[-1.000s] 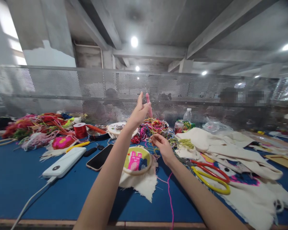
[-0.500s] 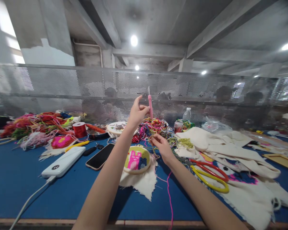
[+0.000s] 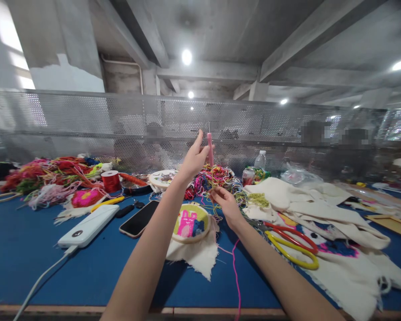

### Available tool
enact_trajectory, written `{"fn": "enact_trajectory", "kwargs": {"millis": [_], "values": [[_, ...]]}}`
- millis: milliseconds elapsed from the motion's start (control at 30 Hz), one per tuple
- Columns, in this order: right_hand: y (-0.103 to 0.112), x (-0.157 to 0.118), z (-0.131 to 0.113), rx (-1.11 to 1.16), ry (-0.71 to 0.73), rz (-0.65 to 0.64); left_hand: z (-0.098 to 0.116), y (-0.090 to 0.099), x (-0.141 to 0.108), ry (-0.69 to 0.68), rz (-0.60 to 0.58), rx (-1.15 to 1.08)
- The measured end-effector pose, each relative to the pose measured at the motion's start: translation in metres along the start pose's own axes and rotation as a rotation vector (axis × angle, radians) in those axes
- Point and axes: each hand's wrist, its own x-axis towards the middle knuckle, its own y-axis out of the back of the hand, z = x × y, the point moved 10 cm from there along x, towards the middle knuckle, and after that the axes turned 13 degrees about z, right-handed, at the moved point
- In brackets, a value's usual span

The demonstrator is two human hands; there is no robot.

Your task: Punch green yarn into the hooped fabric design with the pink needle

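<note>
My left hand is raised above the table, its fingers closed on a pink punch needle that stands upright with its thin metal tip at the top. A yarn strand hangs from the tool's lower end down to my right hand, which pinches it between thumb and finger. Below the hands lies an embroidery hoop on white cloth, with a pink figure and a dark blue patch on yellow-green. A tangled yarn pile sits behind my right hand.
Left of my forearm are a black phone, a white power bank with its cable, and a red thread spool. On the right, red-and-yellow scissors lie by cream cloth. A perforated metal screen stands behind.
My left hand has shifted slightly right and turned around the pink tool, whose metal tip now points straighter up. My right hand has hardly moved.
</note>
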Motion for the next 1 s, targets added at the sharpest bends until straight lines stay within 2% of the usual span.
{"fn": "enact_trajectory", "kwargs": {"millis": [233, 333, 433, 533, 733, 867, 1000], "values": [[0.001, 0.001, -0.001, 0.007, 0.003, 0.016, 0.008, 0.002, -0.004, -0.101, 0.016, 0.09], [0.001, 0.0, -0.002, 0.009, 0.001, 0.012, 0.006, -0.004, -0.006, -0.051, -0.023, 0.037], [0.001, 0.0, -0.004, 0.016, -0.005, 0.012, -0.003, -0.002, -0.003, 0.039, 0.029, 0.0], [0.001, 0.0, -0.004, 0.029, -0.012, 0.013, 0.0, 0.003, -0.002, 0.027, 0.068, 0.01], [0.002, 0.0, -0.005, 0.036, -0.013, 0.022, 0.004, 0.0, -0.005, 0.095, 0.007, -0.102], [0.003, 0.0, -0.004, 0.026, -0.01, 0.027, 0.003, 0.0, -0.003, 0.035, 0.026, -0.051], [0.004, 0.002, -0.002, 0.024, -0.007, 0.041, -0.003, -0.002, -0.003, -0.04, -0.043, 0.119]]}}
